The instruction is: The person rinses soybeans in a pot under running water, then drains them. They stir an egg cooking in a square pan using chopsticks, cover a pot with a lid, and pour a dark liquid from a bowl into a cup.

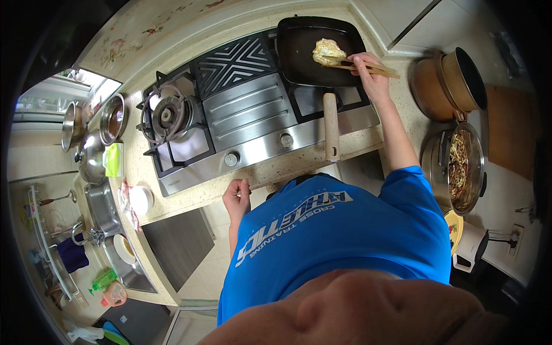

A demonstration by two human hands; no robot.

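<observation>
My right hand (371, 77) grips a pair of wooden chopsticks (381, 70) over a square black frying pan (297, 64). The chopstick tips touch the edge of a fried egg (327, 49) lying toward the pan's right side. Whether the tips pinch the egg, I cannot tell. The pan sits on the right burner of the gas stove, its pale wooden handle (331, 125) pointing toward me. My left hand (237, 196) hangs by the counter's front edge with its fingers curled in, holding nothing visible.
The left burner (166, 114) of the stove is bare. Stacked brown pots (431, 86) and a glass-lidded pan (431, 159) of food line the right counter. At left are a sink (103, 207), metal bowls (113, 118), a white round container (141, 200) and a green bottle (105, 279).
</observation>
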